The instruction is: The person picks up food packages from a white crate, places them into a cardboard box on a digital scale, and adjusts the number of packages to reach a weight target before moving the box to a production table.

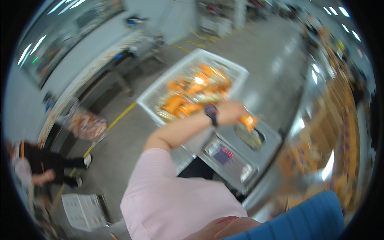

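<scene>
My left hand (232, 113), below a dark wristwatch, is closed on a small orange packet (248, 121) above a steel scale (269, 146). Under the packet, on the scale, lies a darker oval shape with pale material (250, 137), too blurred to make out. The red display (224, 152) is lit. Just beyond my arm stands a white plastic crate (152, 86) full of orange-and-gold packets (198, 82). My right hand is not in view.
Brown cartons (328, 116) line a steel bench on the right. At the left stand a worker in dark clothing (48, 160), a wall-side bench with a bagged bundle (86, 124), and a pale crate (84, 210) on the floor. Yellow floor lines (122, 116) run behind.
</scene>
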`<state>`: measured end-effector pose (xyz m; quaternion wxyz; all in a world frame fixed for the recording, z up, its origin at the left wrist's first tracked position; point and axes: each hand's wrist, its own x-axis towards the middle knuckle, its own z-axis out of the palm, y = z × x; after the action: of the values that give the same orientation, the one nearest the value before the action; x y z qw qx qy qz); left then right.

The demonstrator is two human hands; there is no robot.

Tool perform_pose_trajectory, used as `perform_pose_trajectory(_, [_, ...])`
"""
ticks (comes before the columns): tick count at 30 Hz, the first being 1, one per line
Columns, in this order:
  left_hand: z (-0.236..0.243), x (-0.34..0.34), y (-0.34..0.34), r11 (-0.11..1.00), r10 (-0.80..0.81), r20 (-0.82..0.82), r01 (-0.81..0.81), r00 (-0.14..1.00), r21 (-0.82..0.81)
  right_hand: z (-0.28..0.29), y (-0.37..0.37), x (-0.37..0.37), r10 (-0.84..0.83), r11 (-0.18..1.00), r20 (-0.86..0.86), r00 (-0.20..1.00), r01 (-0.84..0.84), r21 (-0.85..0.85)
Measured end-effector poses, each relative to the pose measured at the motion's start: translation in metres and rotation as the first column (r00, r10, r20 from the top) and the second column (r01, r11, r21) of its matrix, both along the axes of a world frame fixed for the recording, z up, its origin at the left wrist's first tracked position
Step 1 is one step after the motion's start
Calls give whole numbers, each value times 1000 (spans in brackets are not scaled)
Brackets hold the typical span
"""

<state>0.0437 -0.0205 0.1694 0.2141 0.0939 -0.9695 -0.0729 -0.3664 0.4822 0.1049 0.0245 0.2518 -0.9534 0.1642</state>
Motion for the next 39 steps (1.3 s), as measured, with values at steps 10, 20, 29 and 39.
perform_pose_trajectory(10, [25,44,23,998,41,-37,-39,998,45,47,-61,184,615,529,543,571,-810,253])
perform_pose_trajectory(20, [29,34,17,982,-45,-67,56,997,178,36,-59,202,745,667,-351,568,-645,372])
perform_pose_trajectory(29, [29,40,11,992,-17,-158,37,987,124,115,-186,194,613,717,-636,468,-668,200])
perform_pose_trajectory(39, [24,37,12,975,78,-254,-21,964,223,36,-301,280,918,393,-88,387,-854,340])
